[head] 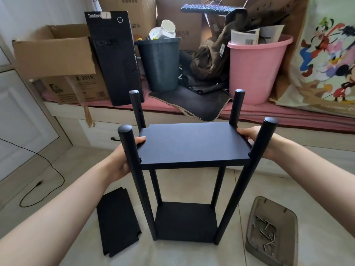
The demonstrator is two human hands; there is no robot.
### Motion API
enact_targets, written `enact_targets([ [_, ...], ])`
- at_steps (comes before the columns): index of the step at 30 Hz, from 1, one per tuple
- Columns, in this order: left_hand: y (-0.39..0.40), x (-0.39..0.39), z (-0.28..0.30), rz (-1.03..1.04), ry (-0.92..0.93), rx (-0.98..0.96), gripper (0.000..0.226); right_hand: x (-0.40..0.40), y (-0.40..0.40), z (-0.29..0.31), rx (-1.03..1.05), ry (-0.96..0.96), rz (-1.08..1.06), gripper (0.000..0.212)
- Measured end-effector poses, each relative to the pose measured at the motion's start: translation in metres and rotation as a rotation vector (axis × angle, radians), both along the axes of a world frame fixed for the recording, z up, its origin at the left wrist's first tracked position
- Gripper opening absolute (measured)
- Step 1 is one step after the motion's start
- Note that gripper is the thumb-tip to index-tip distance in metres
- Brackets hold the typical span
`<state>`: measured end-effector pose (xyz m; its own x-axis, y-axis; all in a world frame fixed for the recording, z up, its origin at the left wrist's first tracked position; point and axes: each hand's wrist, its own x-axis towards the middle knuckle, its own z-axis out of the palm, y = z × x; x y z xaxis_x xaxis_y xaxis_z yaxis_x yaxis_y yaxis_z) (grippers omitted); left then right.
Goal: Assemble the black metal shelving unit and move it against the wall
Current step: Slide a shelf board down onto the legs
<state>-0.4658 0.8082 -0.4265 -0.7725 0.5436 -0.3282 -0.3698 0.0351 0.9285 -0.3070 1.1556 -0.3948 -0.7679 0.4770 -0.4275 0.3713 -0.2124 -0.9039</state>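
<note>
**Both hands steady the middle shelf between the posts**

Gripping the shelf panel point(192, 143) by its short ends, our left hand point(123, 158) and right hand point(255, 139) hold it level in mid-frame, thumbs on top, probably so its corner notches meet all four posts point(134, 181) evenly. It lies directly between our palms, above the bottom shelf point(184, 221). A spare panel point(117, 221) lies lower left, the screw tray point(272, 233) lower right.
</note>
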Motion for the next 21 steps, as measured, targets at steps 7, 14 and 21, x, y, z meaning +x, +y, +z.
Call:
enact_targets([
  [7,0.015,-0.023,-0.009,0.090,0.164,-0.117,0.056,0.000,0.000,-0.019,0.004,0.066,-0.022,0.030],
  [14,0.028,-0.040,-0.018,0.088,0.273,-0.143,0.023,0.000,0.002,-0.023,-0.037,0.059,-0.038,0.029],
  [21,0.018,-0.037,-0.028,0.005,0.251,-0.037,0.039,0.002,-0.004,-0.036,-0.035,0.028,-0.063,0.031],
])
